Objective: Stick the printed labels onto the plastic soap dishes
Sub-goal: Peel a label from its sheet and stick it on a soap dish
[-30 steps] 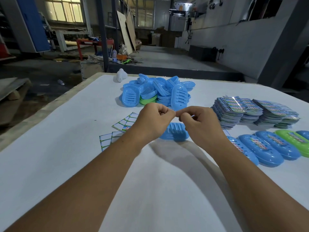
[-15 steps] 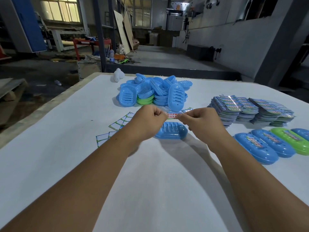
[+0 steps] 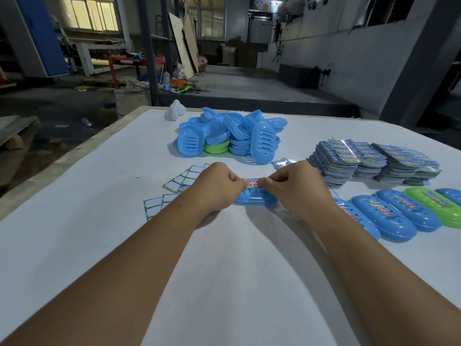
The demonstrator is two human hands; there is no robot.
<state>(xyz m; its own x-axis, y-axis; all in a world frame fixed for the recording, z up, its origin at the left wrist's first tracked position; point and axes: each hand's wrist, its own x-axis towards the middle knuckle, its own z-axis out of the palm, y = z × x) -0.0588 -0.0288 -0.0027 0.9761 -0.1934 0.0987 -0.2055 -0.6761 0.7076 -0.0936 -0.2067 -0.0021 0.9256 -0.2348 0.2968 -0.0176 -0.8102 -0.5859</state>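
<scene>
Both hands have dropped toward the dish since 1 second ago, when they were pinched together above it; the label has come out flat between them and now sits low over the plastic

Head view: the left hand (image 3: 216,186) and right hand (image 3: 292,188) each have fingers clamped on one end of the label (image 3: 251,183), a strip with red print stretched taut between them. It lies right over the top of a blue dish (image 3: 254,199) on the white tabletop (image 3: 74,196), directly ahead of the person. Whether it is already touching the plastic I cannot tell, since the knuckles hide both ends.

To the right, a row (image 3: 399,216) of finished dishes lies side by side: at least 4 blue and 1 green, each carrying a colourful label along its top. So several are done. Behind the hands, a pile (image 3: 232,136) of bare dishes, mostly blue with a few green stacked among them, waits unlabelled. Far right, stacks (image 3: 369,158) of printed labels stand thick, so stock is plentiful. Left of the hands, blank backing sheets (image 3: 179,183) lie scattered, judged to be peeled leftovers.

By my reckoning the task is well short of halfway: the pile clearly outnumbers the row. For the dish in hand, what is left is pressing the label down and smoothing it, then setting the dish with the others
</scene>
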